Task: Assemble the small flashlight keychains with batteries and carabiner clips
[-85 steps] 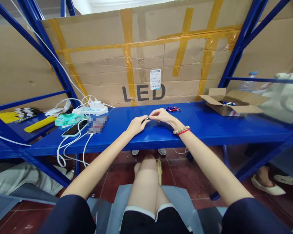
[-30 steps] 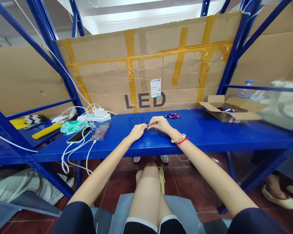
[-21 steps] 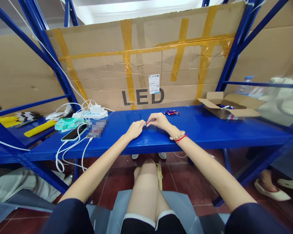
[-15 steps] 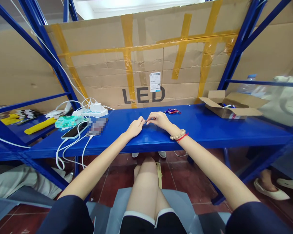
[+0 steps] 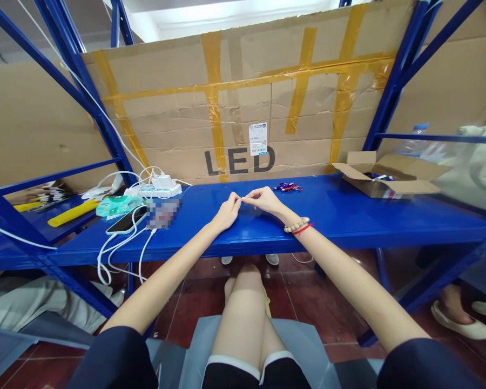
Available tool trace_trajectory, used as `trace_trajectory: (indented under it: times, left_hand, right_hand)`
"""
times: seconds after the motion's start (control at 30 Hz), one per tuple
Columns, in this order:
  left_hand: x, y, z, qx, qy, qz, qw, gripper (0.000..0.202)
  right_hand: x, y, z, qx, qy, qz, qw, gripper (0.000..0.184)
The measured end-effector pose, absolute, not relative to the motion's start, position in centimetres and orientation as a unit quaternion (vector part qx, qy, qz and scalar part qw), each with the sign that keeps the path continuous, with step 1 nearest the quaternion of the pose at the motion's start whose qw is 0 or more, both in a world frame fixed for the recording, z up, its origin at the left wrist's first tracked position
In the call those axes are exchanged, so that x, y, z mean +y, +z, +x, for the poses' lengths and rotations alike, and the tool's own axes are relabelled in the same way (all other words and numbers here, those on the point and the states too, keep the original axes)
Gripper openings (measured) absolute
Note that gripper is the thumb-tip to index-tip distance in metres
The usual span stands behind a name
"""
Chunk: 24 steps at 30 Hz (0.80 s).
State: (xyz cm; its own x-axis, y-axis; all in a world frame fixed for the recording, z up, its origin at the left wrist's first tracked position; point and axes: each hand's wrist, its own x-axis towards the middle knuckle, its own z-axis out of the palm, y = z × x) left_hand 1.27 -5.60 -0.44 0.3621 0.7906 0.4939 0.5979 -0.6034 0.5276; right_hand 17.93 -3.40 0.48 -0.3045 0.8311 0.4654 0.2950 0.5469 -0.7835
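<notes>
Over the blue table (image 5: pixel 210 237), my left hand (image 5: pixel 227 212) and my right hand (image 5: pixel 264 201) meet fingertip to fingertip. The left fingers are curled closed, thumb against forefinger. The right thumb and forefinger are pinched together and touch or almost touch the left fingertips. Whatever lies between them is too small and too covered to name. Just behind the right hand lies a small pile of purple and red slim pieces (image 5: pixel 288 187), too small to make out. Beads and a red string circle my right wrist.
To the left are a phone (image 5: pixel 126 220), a pack of wipes (image 5: pixel 119 205), a white power strip (image 5: pixel 160 189), loose white cables and a yellow strip (image 5: pixel 73 213). An open carton (image 5: pixel 384 183) with small items stands on the right. Taped cardboard (image 5: pixel 166 124) walls the back; blue posts flank it.
The right fingers, which were curled over a small slim piece, are now straighter and pinched. The left hand keeps nearly the same place. The view has shifted slightly.
</notes>
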Motion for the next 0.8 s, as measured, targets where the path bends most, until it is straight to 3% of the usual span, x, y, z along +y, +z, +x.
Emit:
trace_trajectory:
  times: [0.23, 0.5, 0.8]
  left_hand:
    - [-4.7, -1.2, 1.6, 0.382, 0.367, 0.847, 0.051, 0.016]
    - [-5.8, -0.3, 1.3, 0.465, 0.294, 0.834, 0.027, 0.021]
    - [-5.4, -0.5, 1.2, 0.396, 0.309, 0.858, 0.105, 0.025]
  right_hand:
    - [-3.3, 0.5, 18.1, -0.718, 0.335, -0.382, 0.476, 0.046]
    - [-3.2, 0.7, 18.8, -0.720, 0.349, -0.386, 0.459, 0.042]
    - [-2.4, 1.5, 19.5, -0.780, 0.305, -0.375, 0.397, 0.039]
